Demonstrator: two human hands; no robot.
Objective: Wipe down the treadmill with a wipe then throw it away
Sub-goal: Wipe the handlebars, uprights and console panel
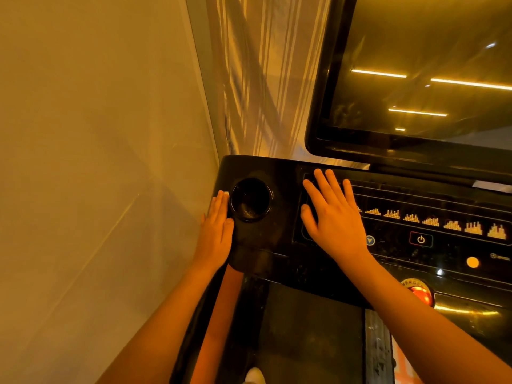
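The treadmill's black console (279, 236) fills the lower right of the head view, with a large dark screen (421, 73) above it. My left hand (217, 231) lies flat with straight fingers on the console's left edge, beside the round cup holder (250, 199). A small white bit of wipe (225, 193) peeks out at its fingertips; the rest is hidden under the hand. My right hand (331, 214) rests flat, fingers spread, on the panel left of the lit program icons (432, 220).
A pale wall (97, 162) runs close along the left and a striped curtain (257, 73) hangs behind the console. A power button (421, 239), an orange light (472, 262) and a red emergency stop (421, 293) sit to the right. The belt (310, 336) lies below.
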